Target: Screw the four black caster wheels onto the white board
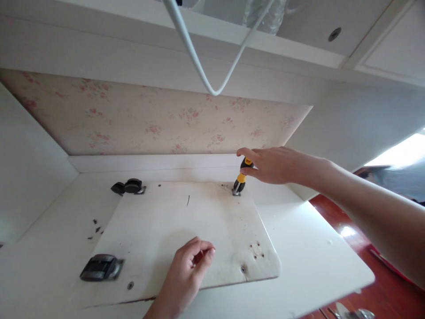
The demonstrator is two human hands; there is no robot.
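Yellow-black screwdriver: far right corner of the board, near upright, tip down, handle leaning slightly right.
Right hand: I see its fingers clasping the handle from the right.
Left hand: on the board's near edge, well apart; fingers curled, contents I cannot tell.

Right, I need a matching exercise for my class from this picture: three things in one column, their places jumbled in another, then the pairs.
Things:
1 screwdriver
2 left hand
3 bare screw holes

Places:
A near right corner of the board
B far right corner, tip down, gripped by the right hand
C resting by the board's near edge, fingers curled

Pairs: 1-B, 2-C, 3-A
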